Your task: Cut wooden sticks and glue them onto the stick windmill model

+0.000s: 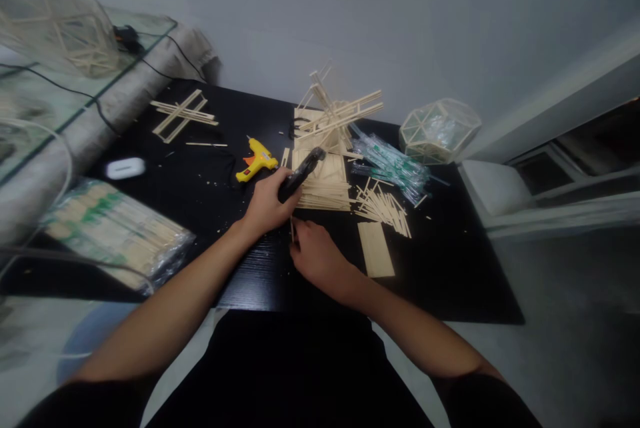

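Note:
My left hand is closed around a black-handled tool, tilted up to the right; its exact kind is blurred. Just below and to the right, my right hand pinches a thin wooden stick that stands nearly upright, its top close under my left hand. A yellow glue gun lies to the left of my left hand. Beyond the tool rests a stack of wooden sticks with a criss-cross stick structure on top.
Loose short sticks and a wooden board lie at the right, near plastic-wrapped sticks and a faceted frame. On the left are a packaged stick bundle, a white case and crossed sticks. Cables hang across the left side.

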`<state>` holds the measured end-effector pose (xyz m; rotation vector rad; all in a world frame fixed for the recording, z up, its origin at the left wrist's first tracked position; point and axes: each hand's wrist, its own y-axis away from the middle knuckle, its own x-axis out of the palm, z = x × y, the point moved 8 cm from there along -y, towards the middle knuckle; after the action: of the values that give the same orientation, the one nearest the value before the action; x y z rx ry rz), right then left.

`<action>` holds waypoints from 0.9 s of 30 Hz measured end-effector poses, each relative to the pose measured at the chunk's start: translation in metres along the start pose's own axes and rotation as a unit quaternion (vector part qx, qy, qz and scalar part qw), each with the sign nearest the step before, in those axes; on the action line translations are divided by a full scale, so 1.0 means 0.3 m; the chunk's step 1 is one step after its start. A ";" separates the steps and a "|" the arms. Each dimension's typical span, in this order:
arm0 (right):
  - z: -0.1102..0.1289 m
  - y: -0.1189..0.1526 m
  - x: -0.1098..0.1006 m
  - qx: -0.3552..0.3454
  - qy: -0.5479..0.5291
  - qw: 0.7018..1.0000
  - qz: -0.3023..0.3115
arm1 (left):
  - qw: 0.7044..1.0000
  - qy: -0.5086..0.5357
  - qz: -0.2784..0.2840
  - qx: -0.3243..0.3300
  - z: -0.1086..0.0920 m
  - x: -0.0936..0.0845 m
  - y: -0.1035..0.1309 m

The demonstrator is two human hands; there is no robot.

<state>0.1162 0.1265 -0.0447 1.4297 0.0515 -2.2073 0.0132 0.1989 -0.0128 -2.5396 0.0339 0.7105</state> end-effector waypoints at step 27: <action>0.035 0.138 -0.053 -0.150 0.124 0.981 0.012 | 0.976 0.121 -0.171 -0.054 0.054 -0.120 -0.018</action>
<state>0.1300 0.0936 -0.0165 1.5103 0.4317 -1.8938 -0.0247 0.2073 -0.0046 -2.6260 -0.3606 0.2743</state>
